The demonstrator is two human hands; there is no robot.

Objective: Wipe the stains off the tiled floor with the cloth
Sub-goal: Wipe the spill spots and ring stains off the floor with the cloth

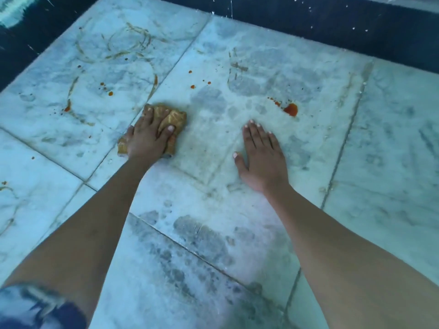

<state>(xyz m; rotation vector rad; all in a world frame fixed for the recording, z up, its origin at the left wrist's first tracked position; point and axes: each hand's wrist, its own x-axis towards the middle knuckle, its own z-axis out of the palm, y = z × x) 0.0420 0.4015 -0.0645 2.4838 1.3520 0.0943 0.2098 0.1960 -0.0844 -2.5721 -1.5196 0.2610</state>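
Cloth [175,118], yellow-brown and bunched, lies on the floor [213,176] under my left hand [147,138], right at a grout line where two tiles meet. My fingers [149,115] are spread and laid along it, pressing it down; folds bulge up between them, and my thumb lies on its right side. One corner of it sticks out below my palm on the left.

My right hand [261,157] lies flat on the same tile, well apart from the cloth, its fingers straight and close together, holding nothing.

Stains are all around. The biggest is a red blot [291,109] just beyond my right fingertips, with a trail of small specks running up and left from it. A few red drops [192,86] sit beyond the cloth, near it but not touching. More drops [110,93] dot the tile to the left, and a red streak [67,107] lies farther left still. Brown smears [128,46] curl in loops across the far part of that left tile, and a short brown scuff [237,66] marks the far part of the middle tile.

Grey patches [202,236] mottle the pale tiles between my forearms and up toward the blot. A dark border [332,22] with white flecks runs along the far edge of the floor. Patterned blue-and-white fabric [35,307] shows at the lower left corner, under my left arm.
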